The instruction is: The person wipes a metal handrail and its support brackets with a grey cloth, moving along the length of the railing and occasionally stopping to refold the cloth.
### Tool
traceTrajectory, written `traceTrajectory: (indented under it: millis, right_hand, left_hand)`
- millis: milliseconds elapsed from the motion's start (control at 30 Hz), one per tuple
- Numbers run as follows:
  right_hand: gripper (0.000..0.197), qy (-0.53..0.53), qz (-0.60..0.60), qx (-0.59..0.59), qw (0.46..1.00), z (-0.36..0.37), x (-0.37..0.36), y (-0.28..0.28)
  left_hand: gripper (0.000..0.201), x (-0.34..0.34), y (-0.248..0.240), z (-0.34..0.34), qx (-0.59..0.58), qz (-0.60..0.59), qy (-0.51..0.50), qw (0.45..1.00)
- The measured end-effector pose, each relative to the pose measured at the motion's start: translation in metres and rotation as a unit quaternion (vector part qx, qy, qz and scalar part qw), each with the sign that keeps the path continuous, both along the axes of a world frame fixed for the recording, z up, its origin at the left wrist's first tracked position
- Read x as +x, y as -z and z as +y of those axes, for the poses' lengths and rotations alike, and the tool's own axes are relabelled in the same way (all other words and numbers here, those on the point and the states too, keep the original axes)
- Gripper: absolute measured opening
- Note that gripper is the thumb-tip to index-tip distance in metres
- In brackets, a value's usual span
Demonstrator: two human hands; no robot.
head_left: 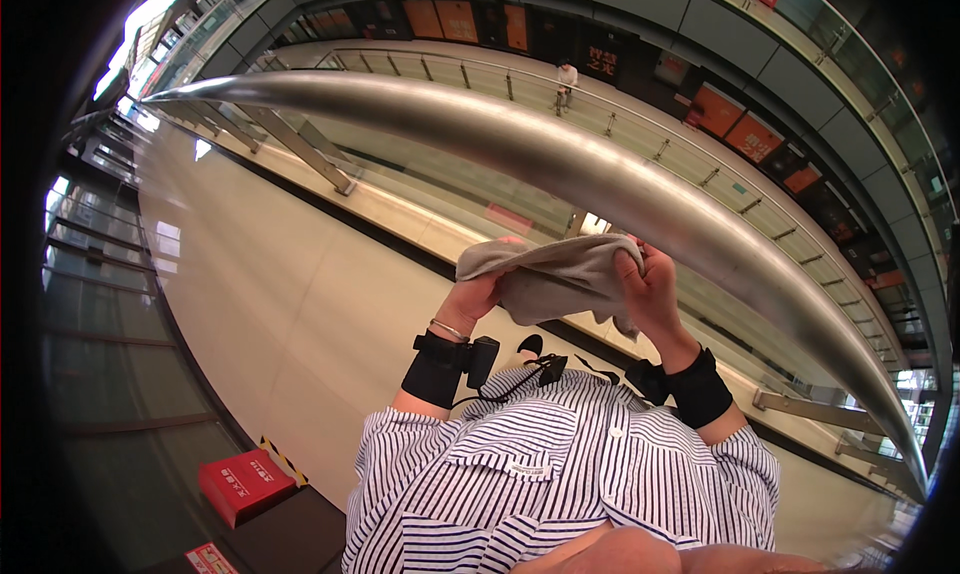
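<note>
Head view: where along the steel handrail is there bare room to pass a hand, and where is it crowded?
The steel handrail is bare from its far left end down to the grey cloth, and bare again past the right hand toward the lower right. It is crowded only in the middle, where the left hand and right hand both grip the cloth beside the rail.

A grey cloth (555, 274), soft and crumpled, is held bunched between the fingers (630, 266) of both hands, its folds stretched across from one grip to the other and sagging below the fingertips.
</note>
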State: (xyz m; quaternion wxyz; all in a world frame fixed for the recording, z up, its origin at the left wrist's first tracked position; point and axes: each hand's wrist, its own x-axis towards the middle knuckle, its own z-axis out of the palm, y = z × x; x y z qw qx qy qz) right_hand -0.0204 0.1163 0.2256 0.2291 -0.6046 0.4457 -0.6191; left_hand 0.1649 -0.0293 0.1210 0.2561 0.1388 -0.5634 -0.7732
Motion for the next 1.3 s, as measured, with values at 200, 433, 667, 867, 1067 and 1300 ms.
traceTrajectory:
  millis: [200,433,667,867,1067,1300]
  right_hand:
    - [0.026,0.178,-0.066,0.190,0.963,0.011,-0.029,0.064]
    - [0.026,0.209,-0.037,0.198,0.957,0.011,-0.025,0.056]
    - [0.037,0.262,-0.038,0.164,0.950,0.014,-0.028,0.053]
    - [0.035,0.284,0.016,0.156,0.946,0.019,-0.028,0.050]
    - [0.023,0.300,0.011,0.112,0.947,0.020,-0.039,0.055]
    - [0.021,0.309,0.041,0.115,0.943,0.025,-0.045,0.061]
  left_hand:
    - [0.039,0.003,-0.012,0.011,0.149,-0.077,-0.029,0.985]
    - [0.043,0.013,0.028,-0.018,0.126,-0.123,0.065,0.982]
    - [0.040,0.002,0.038,-0.020,0.140,-0.068,0.074,0.985]
    - [0.029,0.008,0.051,-0.028,0.089,-0.103,0.044,0.990]
    - [0.020,0.007,0.035,-0.032,-0.045,-0.199,0.036,0.978]
    - [0.020,0.005,0.037,-0.036,-0.164,-0.274,0.072,0.945]
